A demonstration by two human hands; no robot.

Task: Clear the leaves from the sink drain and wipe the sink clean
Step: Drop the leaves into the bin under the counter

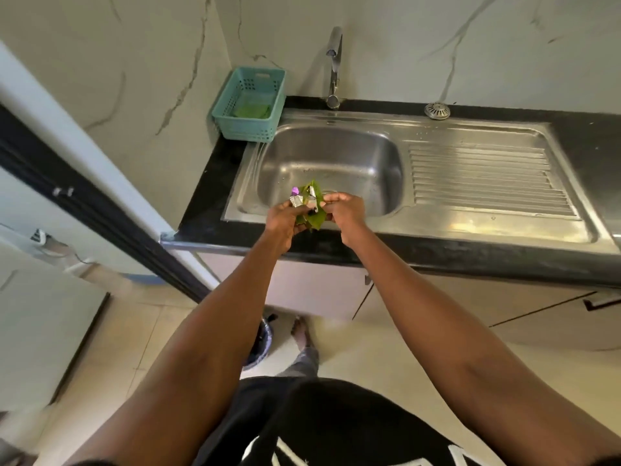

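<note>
Both hands, left hand [285, 220] and right hand [344, 210], pinch leaves [314, 215] over sink [336, 156] front rim.

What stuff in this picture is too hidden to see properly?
Head view:
- Sink drain: mostly covered by the hands and leaves, so any leaves left there stay hidden.
- Silvery scraps with the leaves: too small to identify.
- Left hand and right hand: inner fingers hidden.
- Green thing in the basket: blurred behind its wall.
- Dark bin on the floor: partly behind the left arm.
</note>
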